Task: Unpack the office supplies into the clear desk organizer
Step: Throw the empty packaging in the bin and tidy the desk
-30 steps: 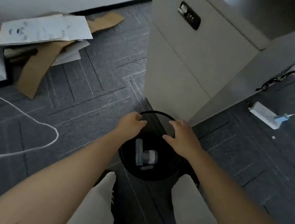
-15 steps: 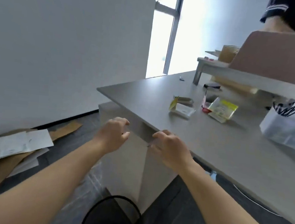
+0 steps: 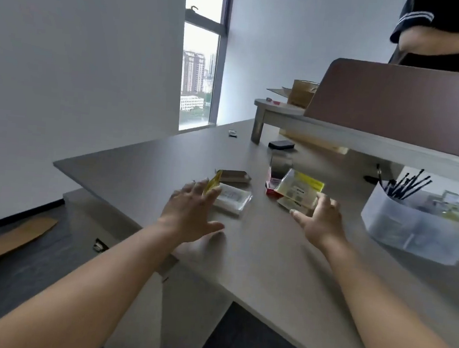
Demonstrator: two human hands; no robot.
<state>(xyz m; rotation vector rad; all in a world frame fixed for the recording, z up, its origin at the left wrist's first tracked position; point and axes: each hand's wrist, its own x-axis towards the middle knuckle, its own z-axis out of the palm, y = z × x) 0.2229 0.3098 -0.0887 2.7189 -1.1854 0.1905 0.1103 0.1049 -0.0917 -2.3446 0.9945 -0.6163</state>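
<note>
The clear desk organizer (image 3: 417,232) stands at the right of the grey desk (image 3: 243,258) with several black pens in it. My left hand (image 3: 191,215) hovers with spread fingers over the near edge of a clear plastic packet (image 3: 233,200) that has a yellow tab. My right hand (image 3: 320,220) is open, its fingers reaching the near side of a clear packet with a yellow label (image 3: 299,188), which lies on a red box (image 3: 273,186). A small brown box (image 3: 235,176) sits just behind the first packet.
A roll of tape (image 3: 280,163) and a black case (image 3: 281,145) lie farther back. A raised shelf (image 3: 337,130) with a brown panel runs along the rear, and another person's arm shows at top right. Cardboard lies on the floor at left.
The view has swung up from a black bin on the floor to the desk top. Both hands rose from the bin's rim and now reach out over the packets on the desk.
</note>
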